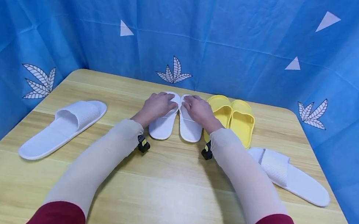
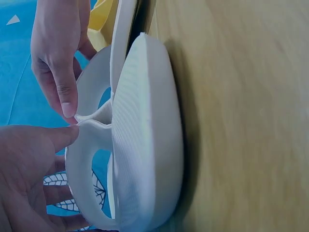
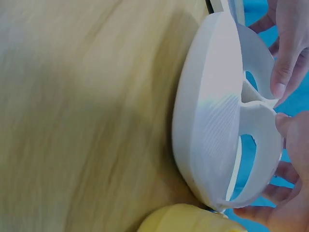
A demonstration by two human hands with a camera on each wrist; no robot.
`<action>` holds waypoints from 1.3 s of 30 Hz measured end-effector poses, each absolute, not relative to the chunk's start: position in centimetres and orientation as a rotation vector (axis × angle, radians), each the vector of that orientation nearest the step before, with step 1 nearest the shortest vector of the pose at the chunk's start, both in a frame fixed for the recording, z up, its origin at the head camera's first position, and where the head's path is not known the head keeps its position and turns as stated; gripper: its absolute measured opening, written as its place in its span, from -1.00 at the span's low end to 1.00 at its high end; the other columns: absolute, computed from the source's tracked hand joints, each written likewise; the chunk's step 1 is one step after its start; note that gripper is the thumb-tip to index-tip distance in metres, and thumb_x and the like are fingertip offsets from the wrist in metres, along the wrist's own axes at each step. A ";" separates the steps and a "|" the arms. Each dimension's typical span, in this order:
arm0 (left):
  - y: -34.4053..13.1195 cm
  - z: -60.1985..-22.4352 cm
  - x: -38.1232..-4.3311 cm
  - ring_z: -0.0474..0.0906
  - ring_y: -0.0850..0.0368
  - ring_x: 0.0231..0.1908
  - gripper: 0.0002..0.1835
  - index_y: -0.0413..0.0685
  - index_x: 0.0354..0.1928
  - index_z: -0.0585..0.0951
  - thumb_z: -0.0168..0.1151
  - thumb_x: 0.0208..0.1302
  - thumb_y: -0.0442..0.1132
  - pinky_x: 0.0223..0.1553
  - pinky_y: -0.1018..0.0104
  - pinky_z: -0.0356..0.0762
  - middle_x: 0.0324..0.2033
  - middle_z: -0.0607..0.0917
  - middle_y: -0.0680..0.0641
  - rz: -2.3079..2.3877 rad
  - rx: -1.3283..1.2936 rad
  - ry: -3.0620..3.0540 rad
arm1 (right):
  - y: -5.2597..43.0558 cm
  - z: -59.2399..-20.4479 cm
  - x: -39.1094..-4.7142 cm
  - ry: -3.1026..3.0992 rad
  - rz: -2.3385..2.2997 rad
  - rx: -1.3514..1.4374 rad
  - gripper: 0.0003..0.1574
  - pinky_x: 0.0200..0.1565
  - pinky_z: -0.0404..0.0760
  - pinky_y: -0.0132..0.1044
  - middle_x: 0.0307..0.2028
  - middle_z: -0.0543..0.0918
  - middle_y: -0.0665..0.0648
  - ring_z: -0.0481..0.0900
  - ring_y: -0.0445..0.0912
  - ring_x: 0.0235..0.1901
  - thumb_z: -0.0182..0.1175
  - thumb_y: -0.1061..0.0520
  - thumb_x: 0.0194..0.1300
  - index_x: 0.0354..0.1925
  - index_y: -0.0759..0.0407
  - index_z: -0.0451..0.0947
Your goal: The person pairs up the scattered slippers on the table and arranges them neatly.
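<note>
Two white open-toe slippers stand side by side at the back middle of the table, their straps close together. My left hand holds the left white slipper over its strap, thumb at the inner edge and fingers along the outer side. Likewise, my right hand holds the right white slipper by its strap. In the left wrist view the ribbed sole end of the left slipper faces the camera. The right wrist view has the right slipper beside the thumb and fingers of the right hand.
A yellow pair of slippers stands just right of the white pair. One white slipper lies slanted at the left of the wooden table, another white slipper at the right. A blue curtain hangs behind and on both sides.
</note>
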State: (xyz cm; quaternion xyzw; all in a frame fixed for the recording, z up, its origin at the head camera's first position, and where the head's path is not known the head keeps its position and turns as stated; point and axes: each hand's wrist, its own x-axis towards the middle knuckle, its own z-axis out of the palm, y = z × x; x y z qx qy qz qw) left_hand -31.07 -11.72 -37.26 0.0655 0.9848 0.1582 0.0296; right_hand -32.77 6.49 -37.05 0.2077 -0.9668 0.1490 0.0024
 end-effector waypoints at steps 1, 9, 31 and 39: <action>-11.5 -37.2 -31.0 0.30 -0.24 0.28 -0.35 0.08 0.43 0.35 -0.04 0.44 0.23 0.21 -0.15 0.36 0.36 0.38 -0.14 0.489 0.202 3.034 | 6.7 -37.0 -32.8 -3.038 0.472 0.646 -0.42 0.27 0.36 0.02 0.32 0.40 0.21 0.41 0.16 0.26 -0.09 -0.17 0.53 0.35 0.03 0.40; -10.7 -37.1 -30.8 0.28 -0.25 0.28 -0.33 0.10 0.44 0.33 -0.04 0.42 0.26 0.21 -0.16 0.35 0.38 0.36 -0.11 0.525 0.208 3.018 | 8.0 -37.1 -32.7 -3.030 0.502 0.635 -0.42 0.28 0.35 0.03 0.32 0.41 0.23 0.39 0.16 0.27 -0.07 -0.16 0.53 0.33 0.07 0.41; -12.4 -37.5 -30.4 0.21 -0.16 0.36 -0.33 0.04 0.44 0.33 0.03 0.42 0.21 0.37 -0.01 0.13 0.38 0.34 -0.17 0.600 0.348 3.011 | 10.3 -36.6 -31.9 -2.920 0.465 0.812 -0.54 0.21 0.44 0.01 0.20 0.53 0.24 0.48 0.15 0.19 0.02 0.10 0.50 0.30 0.15 0.42; -12.5 -37.5 -30.3 0.20 -0.18 0.36 -0.34 0.05 0.44 0.33 0.04 0.42 0.20 0.37 -0.03 0.13 0.39 0.32 -0.18 0.620 0.376 2.990 | 11.8 -35.6 -30.5 -2.934 0.485 0.789 -0.52 0.22 0.41 0.02 0.25 0.48 0.23 0.45 0.16 0.21 0.02 0.06 0.50 0.32 0.12 0.39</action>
